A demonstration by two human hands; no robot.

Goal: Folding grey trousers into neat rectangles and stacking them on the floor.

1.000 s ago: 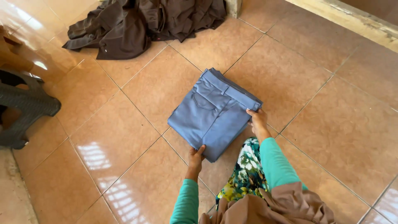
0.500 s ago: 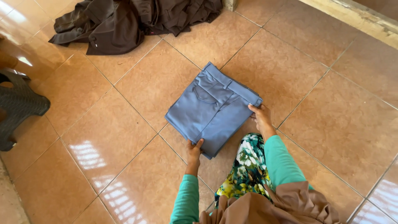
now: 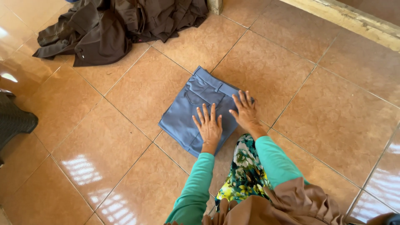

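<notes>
Folded blue trousers [image 3: 189, 109] partly hidden under both flat hands [image 3: 227, 118]

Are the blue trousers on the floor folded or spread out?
Folded: the blue trousers form a compact rectangle on the tiled floor, with the left hand and right hand pressed flat on top.

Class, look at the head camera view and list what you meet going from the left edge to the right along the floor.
Dark plastic object → pile of dark brown clothes → folded blue trousers → left hand → right hand → pale raised ledge.
</notes>
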